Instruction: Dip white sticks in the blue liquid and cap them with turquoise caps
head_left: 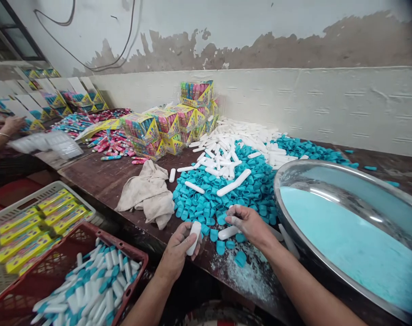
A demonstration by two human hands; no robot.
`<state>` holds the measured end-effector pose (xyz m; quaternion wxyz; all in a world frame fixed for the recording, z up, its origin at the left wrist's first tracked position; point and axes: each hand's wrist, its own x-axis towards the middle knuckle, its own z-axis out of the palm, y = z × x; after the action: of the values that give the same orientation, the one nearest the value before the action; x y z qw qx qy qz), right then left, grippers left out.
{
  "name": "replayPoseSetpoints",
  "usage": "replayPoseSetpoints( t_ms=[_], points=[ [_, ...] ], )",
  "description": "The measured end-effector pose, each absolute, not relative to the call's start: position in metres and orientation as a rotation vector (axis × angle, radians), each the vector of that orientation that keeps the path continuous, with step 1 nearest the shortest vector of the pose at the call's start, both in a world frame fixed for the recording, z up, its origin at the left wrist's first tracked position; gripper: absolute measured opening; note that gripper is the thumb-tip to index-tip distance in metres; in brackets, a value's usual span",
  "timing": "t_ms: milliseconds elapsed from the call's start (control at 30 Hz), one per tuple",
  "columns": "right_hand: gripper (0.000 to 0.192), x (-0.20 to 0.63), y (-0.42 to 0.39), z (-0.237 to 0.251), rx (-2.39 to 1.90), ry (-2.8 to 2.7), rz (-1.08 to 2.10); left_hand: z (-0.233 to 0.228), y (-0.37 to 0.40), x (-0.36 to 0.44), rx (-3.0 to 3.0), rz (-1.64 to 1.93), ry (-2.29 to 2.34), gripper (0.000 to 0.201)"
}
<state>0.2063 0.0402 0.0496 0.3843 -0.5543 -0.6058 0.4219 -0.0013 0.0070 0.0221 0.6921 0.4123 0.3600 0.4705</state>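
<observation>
My left hand [178, 249] is closed on a short white plastic tube [194, 238], held tilted over the table's front edge. To its right, my right hand [251, 226] has its powder-dusted fingertips pinched together at the front of a heap of turquoise caps [222, 201]. Whether anything small sits between those fingertips is hidden. Just below that hand lies another white tube [228, 232], with a few loose caps and spilled pale powder [243, 274] around it. White tubes [239, 133] are heaped behind and on top of the caps.
At right stands a large metal bowl [314, 176] of pale blue powder [341, 235]. A crumpled cloth [147, 192] lies left of the caps. Capped tubes fill a red crate [138, 256] at lower left. Packed display boxes [168, 124] are stacked behind; another person's hand [13, 124] is at far left.
</observation>
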Motion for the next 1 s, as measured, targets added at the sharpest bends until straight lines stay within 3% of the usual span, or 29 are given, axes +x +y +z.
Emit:
replayPoseSetpoints(
  t_ms=[167,333,500,700,833,1000],
  points=[
    [0.035,0.203,0.02,0.056,-1.128,-1.173,1.472,0.029,0.001,0.015,0.926,0.971,0.677,0.022],
    [0.023,0.202,0.003,0.05,-1.088,-1.162,1.552,0.03,-0.001,0.025,0.905,0.936,0.658,0.025],
    [0.022,0.203,-0.007,0.046,-1.1,-1.309,1.545,0.03,-0.002,0.026,0.924,0.937,0.666,0.022],
    [0.022,0.213,0.001,0.05,-1.555,-1.722,0.933,0.028,0.001,0.021,0.948,0.995,0.749,0.023],
    [0.03,0.213,0.023,0.055,-1.59,-2.026,0.619,0.024,0.006,0.014,0.95,1.016,0.799,0.025],
    [0.01,0.202,0.04,0.057,-1.835,-2.355,-0.061,0.018,0.006,0.011,0.97,1.025,0.83,0.024]
  ],
)
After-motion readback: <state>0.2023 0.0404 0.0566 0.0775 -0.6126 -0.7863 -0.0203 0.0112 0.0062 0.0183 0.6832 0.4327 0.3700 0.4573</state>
